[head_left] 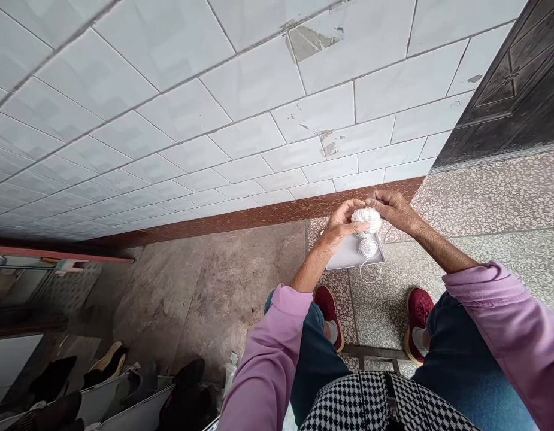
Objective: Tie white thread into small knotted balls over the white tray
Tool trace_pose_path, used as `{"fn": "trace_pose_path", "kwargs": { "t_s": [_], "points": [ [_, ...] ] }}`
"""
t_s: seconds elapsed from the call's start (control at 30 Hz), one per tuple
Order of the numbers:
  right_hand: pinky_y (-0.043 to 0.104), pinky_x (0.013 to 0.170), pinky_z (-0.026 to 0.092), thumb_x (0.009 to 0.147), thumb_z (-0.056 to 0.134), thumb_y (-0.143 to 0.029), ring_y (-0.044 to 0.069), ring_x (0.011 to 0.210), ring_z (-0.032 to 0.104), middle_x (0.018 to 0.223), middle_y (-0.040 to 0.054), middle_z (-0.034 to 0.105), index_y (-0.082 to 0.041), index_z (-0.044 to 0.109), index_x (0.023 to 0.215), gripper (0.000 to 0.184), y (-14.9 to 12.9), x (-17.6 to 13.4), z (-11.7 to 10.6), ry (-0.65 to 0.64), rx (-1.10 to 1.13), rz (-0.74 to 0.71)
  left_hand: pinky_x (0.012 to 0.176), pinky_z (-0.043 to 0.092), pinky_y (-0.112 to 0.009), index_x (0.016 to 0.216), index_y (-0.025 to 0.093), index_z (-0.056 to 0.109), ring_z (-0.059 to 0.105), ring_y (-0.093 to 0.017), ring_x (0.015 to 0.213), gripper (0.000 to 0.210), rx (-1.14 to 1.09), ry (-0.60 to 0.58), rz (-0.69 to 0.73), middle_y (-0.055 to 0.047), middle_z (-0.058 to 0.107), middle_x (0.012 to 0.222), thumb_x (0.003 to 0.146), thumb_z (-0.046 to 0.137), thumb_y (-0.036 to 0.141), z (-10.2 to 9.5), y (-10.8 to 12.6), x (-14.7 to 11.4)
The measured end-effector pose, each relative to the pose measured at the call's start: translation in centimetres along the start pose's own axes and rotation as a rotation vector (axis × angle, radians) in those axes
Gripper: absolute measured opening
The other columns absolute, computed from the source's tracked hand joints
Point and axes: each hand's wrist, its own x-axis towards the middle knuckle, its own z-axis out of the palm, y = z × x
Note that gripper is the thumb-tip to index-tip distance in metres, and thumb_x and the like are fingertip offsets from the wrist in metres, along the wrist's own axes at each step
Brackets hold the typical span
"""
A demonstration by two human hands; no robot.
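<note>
A ball of white yarn (367, 219) is held up in front of me, above a shallow grey tray (346, 257) on the floor. My left hand (342, 224) wraps round its left side, thumb across the front. At the ball's upper right, the fingers of my right hand (391, 209) are pinched together; the strand between them is too fine to make out. Below hangs or lies a smaller ball of white yarn (369, 247), over the tray. From it a loose loop of yarn (370, 276) trails past the tray's front edge.
A white tiled wall (259, 131) with a brown skirting strip rises just ahead. My red shoes (328, 314) rest on the speckled floor. A dark door (510, 90) is at the right. Several shoes (106, 362) stand on a rack at lower left.
</note>
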Motion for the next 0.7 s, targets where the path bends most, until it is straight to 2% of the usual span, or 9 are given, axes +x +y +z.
{"fn": "trace_pose_path", "kwargs": {
  "t_s": [0.13, 0.27, 0.37, 0.47, 0.53, 0.6, 0.7],
  "points": [
    [0.032, 0.063, 0.034, 0.101, 0.057, -0.056, 0.016, 0.065, 0.045, 0.068, 0.0004, 0.052, -0.021, 0.053, 0.073, 0.045, 1.0, 0.1, 0.7, -0.059, -0.128, -0.01, 0.084, 0.051, -0.034, 0.106, 0.022, 0.065, 0.066, -0.018, 0.093, 0.066, -0.099, 0.129, -0.025, -0.003, 0.071, 0.106, 0.052, 0.102, 0.036, -0.9, 0.4, 0.6],
    [0.032, 0.066, 0.034, 0.103, 0.054, -0.043, 0.016, 0.064, 0.047, 0.067, 0.001, 0.054, -0.021, 0.053, 0.073, 0.037, 0.6, -0.5, 2.3, -0.155, -0.249, -0.05, 0.079, 0.051, -0.032, 0.104, 0.022, 0.063, 0.067, -0.017, 0.092, 0.065, -0.135, 0.258, 0.016, -0.002, 0.072, 0.106, 0.052, 0.1, 0.037, -2.2, 0.9, 1.2],
    [0.031, 0.066, 0.034, 0.105, 0.052, -0.044, 0.016, 0.062, 0.047, 0.066, 0.0008, 0.054, -0.021, 0.054, 0.073, 0.039, -0.6, -1.2, 3.3, -0.255, -0.228, -0.071, 0.077, 0.05, -0.031, 0.102, 0.022, 0.061, 0.067, -0.017, 0.092, 0.064, -0.085, 0.343, 0.063, -0.002, 0.072, 0.104, 0.053, 0.099, 0.039, -2.7, 1.0, 1.4],
    [0.03, 0.064, 0.036, 0.107, 0.052, -0.052, 0.015, 0.062, 0.048, 0.066, 0.0003, 0.055, -0.019, 0.061, 0.077, 0.045, -1.9, -1.6, 3.3, -0.33, -0.12, -0.088, 0.075, 0.049, -0.03, 0.094, 0.022, 0.056, 0.065, -0.016, 0.087, 0.065, -0.012, 0.414, 0.108, 0.0, 0.069, 0.097, 0.05, 0.099, 0.04, -2.6, 0.5, 1.5],
    [0.03, 0.063, 0.036, 0.107, 0.053, -0.059, 0.015, 0.062, 0.047, 0.067, -0.0001, 0.055, -0.019, 0.066, 0.081, 0.05, -2.7, -1.6, 2.7, -0.292, -0.053, -0.096, 0.073, 0.047, -0.028, 0.091, 0.022, 0.054, 0.061, -0.014, 0.082, 0.064, 0.054, 0.417, 0.134, 0.002, 0.065, 0.089, 0.05, 0.099, 0.04, -2.4, 0.1, 1.5],
    [0.03, 0.063, 0.037, 0.105, 0.056, -0.065, 0.015, 0.063, 0.048, 0.069, 0.0002, 0.056, -0.018, 0.068, 0.082, 0.054, -3.2, -1.3, 1.6, -0.194, -0.015, -0.107, 0.072, 0.045, -0.027, 0.089, 0.022, 0.052, 0.057, -0.013, 0.078, 0.062, 0.138, 0.373, 0.141, 0.004, 0.062, 0.084, 0.052, 0.098, 0.04, -2.0, -0.4, 1.3],
    [0.031, 0.064, 0.037, 0.102, 0.06, -0.067, 0.015, 0.065, 0.048, 0.071, 0.0008, 0.058, -0.019, 0.065, 0.079, 0.054, -3.1, -0.8, -0.1, -0.035, -0.015, -0.114, 0.073, 0.042, -0.026, 0.09, 0.021, 0.052, 0.054, -0.012, 0.078, 0.057, 0.245, 0.211, 0.091, 0.004, 0.06, 0.084, 0.055, 0.095, 0.037, -1.3, -1.0, 1.0]
  ]
}}
